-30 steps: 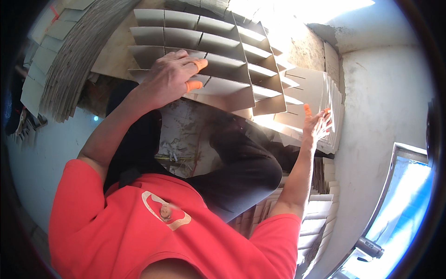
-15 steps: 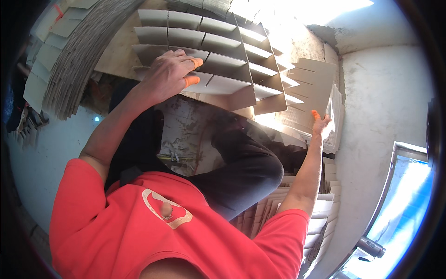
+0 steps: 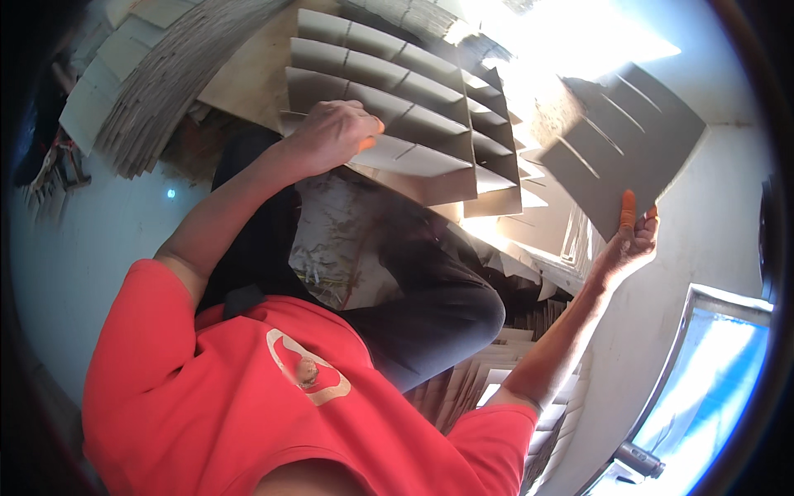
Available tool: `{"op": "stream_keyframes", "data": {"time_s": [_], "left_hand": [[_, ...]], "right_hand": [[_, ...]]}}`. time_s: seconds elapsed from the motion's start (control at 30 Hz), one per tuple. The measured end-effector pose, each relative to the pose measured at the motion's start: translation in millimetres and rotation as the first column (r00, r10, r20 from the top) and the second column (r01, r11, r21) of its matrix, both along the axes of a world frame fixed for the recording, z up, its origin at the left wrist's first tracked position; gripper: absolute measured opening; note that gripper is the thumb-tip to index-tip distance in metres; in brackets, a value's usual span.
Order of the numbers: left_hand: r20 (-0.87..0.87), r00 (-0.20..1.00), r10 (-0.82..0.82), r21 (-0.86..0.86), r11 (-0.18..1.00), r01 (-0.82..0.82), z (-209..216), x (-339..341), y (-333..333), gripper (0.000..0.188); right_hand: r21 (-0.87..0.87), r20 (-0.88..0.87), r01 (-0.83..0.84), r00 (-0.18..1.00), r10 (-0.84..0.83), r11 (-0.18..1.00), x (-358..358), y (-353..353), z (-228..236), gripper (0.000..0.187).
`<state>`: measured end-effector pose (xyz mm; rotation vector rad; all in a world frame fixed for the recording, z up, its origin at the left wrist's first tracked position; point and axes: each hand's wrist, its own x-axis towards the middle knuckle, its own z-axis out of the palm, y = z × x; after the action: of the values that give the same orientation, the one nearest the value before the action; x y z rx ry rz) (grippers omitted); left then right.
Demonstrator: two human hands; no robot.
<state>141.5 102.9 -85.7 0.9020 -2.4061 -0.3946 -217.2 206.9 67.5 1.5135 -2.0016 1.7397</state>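
Observation:
A partly assembled cardboard divider grid (image 3: pixel 413 109) of interlocking slotted strips stands on the board in front of me. My left hand (image 3: pixel 337 136) is closed at its near left side, the curled fingers against a long strip; exactly how they grip it is partly hidden. Orange covers show on its fingertips. Off to the right, my right hand (image 3: pixel 633 244) grips the lower edge of a grey cardboard sheet (image 3: pixel 637 140) and holds it raised and tilted. Several parallel slits run into the sheet's left side. Orange covers are on this hand's fingers too.
A stack of cardboard sheets (image 3: pixel 562 231) lies right of the grid, beside the wall (image 3: pixel 703 215). A long row of packed cardboard pieces (image 3: pixel 178 91) stands at the far left. More cardboard (image 3: pixel 463 364) is low beside my leg. Strong sunlight washes out the back.
My right hand has lifted a slotted sheet off the stack, up and to the right. My left hand stays at the grid, its fingers more curled. The whole view has shifted slightly.

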Motion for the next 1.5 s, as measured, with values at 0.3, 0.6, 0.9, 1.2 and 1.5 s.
{"op": "stream_keyframes", "data": {"time_s": [0.3, 0.6, 0.9, 1.2, 1.5], "left_hand": [[-0.097, 0.995, -0.027, -0.086, 0.996, 0.019, -15, -5, -5, 0.010], [-0.085, 0.996, -0.032, -0.062, 0.998, 0.027, -17, -10, -7, 0.010], [-0.079, 0.997, 0.010, 0.044, 0.999, -0.006, -17, -13, -15, 0.007], [-0.104, 0.994, -0.016, 0.045, 0.999, 0.020, -17, -14, -14, 0.006], [-0.047, 0.998, 0.053, 0.121, 0.992, -0.047, -12, -17, -16, 0.009]], "right_hand": [[0.418, -0.057, -0.264, 0.947, 0.315, 0.869, 103, -31, 4, 0.057], [0.591, -0.021, -0.304, 0.920, 0.391, 0.747, 131, -49, -12, 0.053], [0.548, -0.030, -0.446, 0.835, 0.550, 0.708, 132, -70, -20, 0.049], [0.593, 0.013, -0.448, 0.836, 0.549, 0.669, 136, -72, -43, 0.050], [0.828, -0.142, -0.309, 0.691, 0.708, 0.467, 156, -84, -57, 0.069]]}}
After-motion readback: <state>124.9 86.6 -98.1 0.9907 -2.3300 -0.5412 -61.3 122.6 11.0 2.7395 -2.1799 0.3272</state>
